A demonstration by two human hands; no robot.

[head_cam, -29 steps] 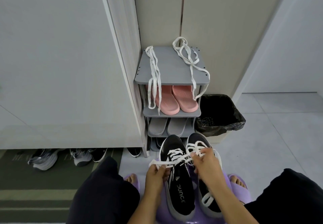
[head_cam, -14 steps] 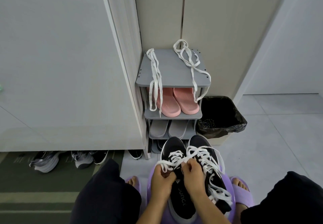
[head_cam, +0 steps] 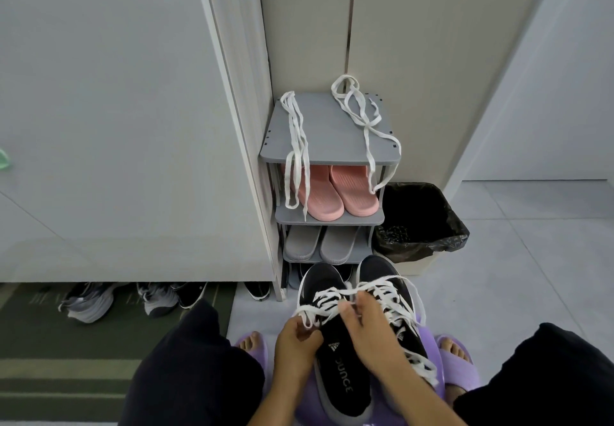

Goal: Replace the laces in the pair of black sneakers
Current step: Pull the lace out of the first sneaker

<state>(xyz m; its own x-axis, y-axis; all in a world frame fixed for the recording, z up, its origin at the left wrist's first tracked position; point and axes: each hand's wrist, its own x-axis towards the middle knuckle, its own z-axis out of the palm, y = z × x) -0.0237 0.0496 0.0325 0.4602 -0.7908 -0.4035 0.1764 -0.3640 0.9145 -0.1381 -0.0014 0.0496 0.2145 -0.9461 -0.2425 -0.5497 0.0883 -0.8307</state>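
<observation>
**A:** What are the hands holding?

**B:** The left hand has its fingers curled in, pinching a strand of the flat white fabric lace just below the eyelets. The right hand reaches across from the right of the frame. Its thumb and fingertips are closed on another strand of the same lace, slightly higher up.

**A:** And the shoe?

**B:** The lace runs through the black low-top sneaker with the grey sole, at lower centre directly under both hands. Its heel points to the bottom edge and its toe points up the frame, so the long axis runs away from the person. The second black sneaker lies touching it on the right, with its lace loose. Both sit on a round purple plastic stool.

**A:** Which way does the work lie?

**B:** The eyelet rows sit just above the fingers, toward the toe. I judge any pull or threading goes along that axis. The left hand is nearer the left row and the right hand nearer the right row. I cannot tell whether the lace is going in or coming out.

**A:** Any other laces?

**B:** Two loose white laces are draped over the grey plastic shoe rack at centre frame. They are well apart from the hands, beyond the toes.
</observation>
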